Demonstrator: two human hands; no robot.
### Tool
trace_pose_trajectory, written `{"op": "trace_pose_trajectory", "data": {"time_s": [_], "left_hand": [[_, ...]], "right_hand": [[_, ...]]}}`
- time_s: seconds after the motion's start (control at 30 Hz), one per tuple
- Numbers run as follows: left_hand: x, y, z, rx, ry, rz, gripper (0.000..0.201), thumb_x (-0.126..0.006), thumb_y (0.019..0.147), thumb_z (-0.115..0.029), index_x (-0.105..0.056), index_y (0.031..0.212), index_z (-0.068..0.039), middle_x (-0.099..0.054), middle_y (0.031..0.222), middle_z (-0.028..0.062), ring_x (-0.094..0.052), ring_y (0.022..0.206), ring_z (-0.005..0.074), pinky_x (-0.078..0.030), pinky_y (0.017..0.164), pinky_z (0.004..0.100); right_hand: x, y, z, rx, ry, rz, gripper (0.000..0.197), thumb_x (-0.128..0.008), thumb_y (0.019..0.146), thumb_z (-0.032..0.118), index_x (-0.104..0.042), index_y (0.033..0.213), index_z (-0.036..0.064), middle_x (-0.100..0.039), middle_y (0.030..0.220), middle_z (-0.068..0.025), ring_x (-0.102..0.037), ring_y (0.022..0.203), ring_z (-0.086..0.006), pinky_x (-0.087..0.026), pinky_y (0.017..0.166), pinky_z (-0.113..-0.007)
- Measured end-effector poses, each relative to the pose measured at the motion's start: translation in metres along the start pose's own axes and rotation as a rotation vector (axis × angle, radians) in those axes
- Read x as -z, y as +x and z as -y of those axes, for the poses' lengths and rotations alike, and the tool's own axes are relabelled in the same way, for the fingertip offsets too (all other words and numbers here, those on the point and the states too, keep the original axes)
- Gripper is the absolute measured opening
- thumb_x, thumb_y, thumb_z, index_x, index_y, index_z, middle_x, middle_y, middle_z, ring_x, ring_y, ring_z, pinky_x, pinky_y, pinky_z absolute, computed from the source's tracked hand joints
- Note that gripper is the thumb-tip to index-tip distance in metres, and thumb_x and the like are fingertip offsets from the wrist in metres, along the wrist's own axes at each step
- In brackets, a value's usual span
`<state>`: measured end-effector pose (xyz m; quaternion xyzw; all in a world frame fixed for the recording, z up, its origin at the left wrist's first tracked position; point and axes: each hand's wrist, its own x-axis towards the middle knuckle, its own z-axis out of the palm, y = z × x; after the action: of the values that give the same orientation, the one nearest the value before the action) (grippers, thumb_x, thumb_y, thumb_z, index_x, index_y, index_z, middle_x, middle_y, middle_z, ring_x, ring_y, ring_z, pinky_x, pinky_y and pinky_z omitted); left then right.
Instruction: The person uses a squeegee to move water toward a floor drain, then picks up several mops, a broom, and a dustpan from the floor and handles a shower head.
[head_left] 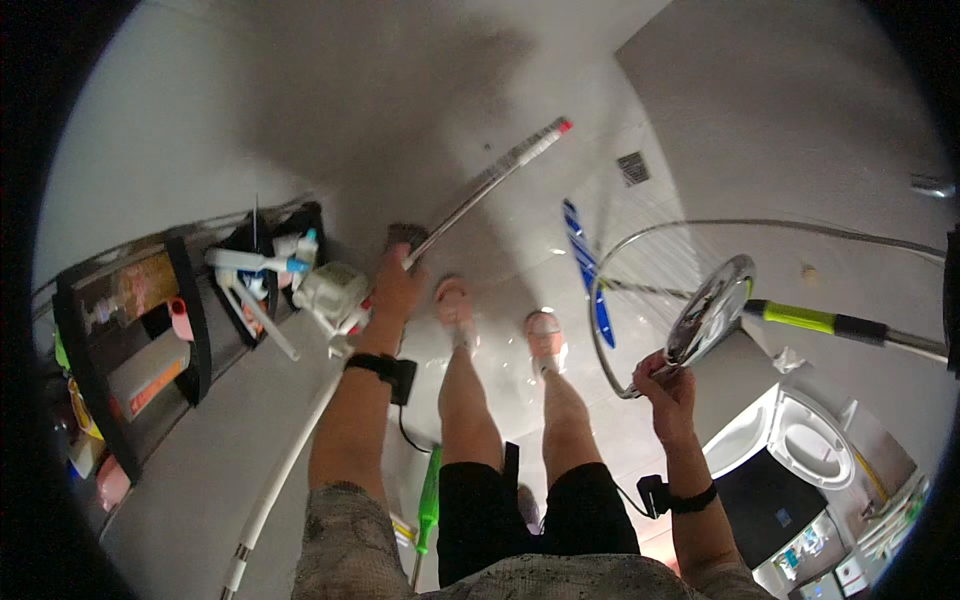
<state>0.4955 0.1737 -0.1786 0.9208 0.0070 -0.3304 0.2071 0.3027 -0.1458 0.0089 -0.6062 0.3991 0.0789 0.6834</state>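
My left hand (400, 285) is closed round a long pole (455, 215), near its lower end. The pole slants away to the upper right, with a thicker pale section and a red tip at its far end. A dark, textured piece (407, 236) shows just beyond the hand; whether it belongs to the pole I cannot tell. My right hand (668, 385) grips a round chrome shower head (710, 310) by its lower side. Fine streams of water leave it toward the upper left, and its metal hose (780, 228) loops around to the right.
A blue flat mop-like head (587, 275) lies on the wet floor beside a pole with a green-and-black grip (800, 315). Ahead is a floor drain (633, 169). Left stand a black shelf (195, 320) with bottles and a white pole (285, 465); right, a toilet (812, 440).
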Motion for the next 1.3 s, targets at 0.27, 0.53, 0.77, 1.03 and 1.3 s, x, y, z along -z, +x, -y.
{"op": "trace_pose_trajectory", "data": {"time_s": [0.27,0.53,0.77,1.03,1.3], "left_hand": [[-0.065,-0.186,0.194,0.329,0.396,0.771,0.053,-0.054,0.081,-0.042,-0.051,0.112,0.001,-0.051,0.112,0.0200,-0.053,0.096,0.0334,-0.043,0.085,0.0406],[-0.041,-0.268,0.215,0.869,-1.479,-0.809,0.050,-0.056,0.084,-0.039,-0.044,0.120,-0.006,-0.048,0.118,0.0066,-0.046,0.105,0.0202,-0.039,0.091,0.0320],[-0.022,-0.247,0.182,0.606,-1.767,-0.996,0.032,-0.052,0.087,-0.028,-0.054,0.099,0.001,-0.054,0.104,0.0091,-0.051,0.097,0.0202,-0.044,0.087,0.0311],[-0.026,-0.295,0.111,0.685,-1.633,-1.184,0.012,-0.058,0.081,-0.014,-0.052,0.091,-0.012,-0.056,0.109,0.0031,-0.045,0.110,0.0150,-0.032,0.092,0.0299],[-0.057,-0.351,0.092,0.730,-1.845,-1.388,0.021,-0.063,0.076,-0.011,-0.053,0.094,-0.008,-0.056,0.104,0.0040,-0.048,0.104,0.0155,-0.035,0.086,0.0308]], "right_hand": [[-0.015,0.013,-0.061,-0.165,-0.027,0.137,0.019,-0.064,0.075,0.001,-0.049,0.086,0.0010,-0.056,0.075,-0.0056,-0.053,0.068,-0.0122,-0.044,0.061,-0.026],[-0.059,0.041,-0.046,-0.207,-0.152,0.443,0.026,-0.063,0.074,-0.002,-0.051,0.097,0.0037,-0.051,0.075,0.0014,-0.046,0.068,-0.0074,-0.038,0.062,-0.022],[-0.089,0.030,-0.010,-0.196,-0.285,0.528,0.038,-0.062,0.075,0.001,-0.048,0.110,0.0012,-0.048,0.074,0.0020,-0.042,0.068,-0.0058,-0.038,0.062,-0.021],[-0.070,0.018,0.002,-0.007,-0.489,0.628,0.029,-0.063,0.073,0.003,-0.046,0.096,-0.0011,-0.049,0.074,-0.0025,-0.045,0.068,-0.0093,-0.041,0.061,-0.024],[-0.062,-0.014,0.027,0.113,-0.706,0.809,0.036,-0.062,0.074,0.006,-0.045,0.104,-0.0054,-0.055,0.076,-0.0088,-0.050,0.068,-0.0118,-0.044,0.064,-0.027]]}}
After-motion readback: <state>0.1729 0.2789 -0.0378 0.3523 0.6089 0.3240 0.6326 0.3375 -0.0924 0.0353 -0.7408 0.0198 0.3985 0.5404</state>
